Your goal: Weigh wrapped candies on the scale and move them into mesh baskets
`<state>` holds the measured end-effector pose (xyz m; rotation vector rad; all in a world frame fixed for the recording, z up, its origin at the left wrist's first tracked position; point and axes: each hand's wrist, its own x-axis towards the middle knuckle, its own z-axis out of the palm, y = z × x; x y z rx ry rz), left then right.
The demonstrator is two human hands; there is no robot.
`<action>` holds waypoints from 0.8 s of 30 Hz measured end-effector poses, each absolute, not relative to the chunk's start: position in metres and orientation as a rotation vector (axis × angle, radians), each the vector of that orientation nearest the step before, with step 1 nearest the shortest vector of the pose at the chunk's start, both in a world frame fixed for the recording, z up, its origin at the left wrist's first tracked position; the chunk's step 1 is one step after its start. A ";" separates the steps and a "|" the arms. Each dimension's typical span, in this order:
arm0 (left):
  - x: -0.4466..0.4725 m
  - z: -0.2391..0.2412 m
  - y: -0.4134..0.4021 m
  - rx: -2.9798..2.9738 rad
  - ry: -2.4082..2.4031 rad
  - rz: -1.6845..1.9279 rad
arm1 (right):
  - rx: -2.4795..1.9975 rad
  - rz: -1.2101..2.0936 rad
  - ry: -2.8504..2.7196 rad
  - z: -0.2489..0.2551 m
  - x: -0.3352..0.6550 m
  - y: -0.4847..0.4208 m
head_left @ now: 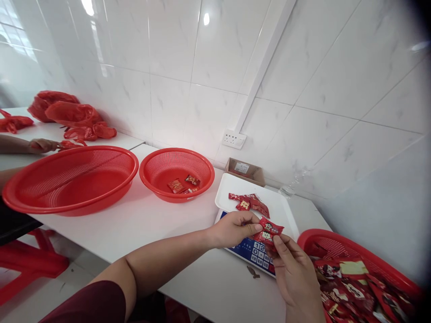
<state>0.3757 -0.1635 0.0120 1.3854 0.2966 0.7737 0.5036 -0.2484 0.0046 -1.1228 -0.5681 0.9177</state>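
Note:
Both my hands pinch one small red candy packet [268,230] above the keypad of a white weighing scale [286,211]. My left hand [232,229] grips the packet's left edge with closed fingers. From below, my right hand [289,269] holds its right side. Several red packets [249,202] lie on the scale's white platform just beyond. A red basket [387,273] full of wrapped candies sits right beside my right hand.
A small red mesh basket [177,154] holds a few packets left of the scale; a large red basket [70,179] stands farther left. Another person's hand [42,145] works at far left near red plastic bags [67,114]. A cardboard box [245,170] sits against the tiled wall.

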 end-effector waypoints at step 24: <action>0.379 0.016 -0.163 1.191 0.335 0.785 | -1.263 0.852 -0.697 -0.009 0.507 -0.251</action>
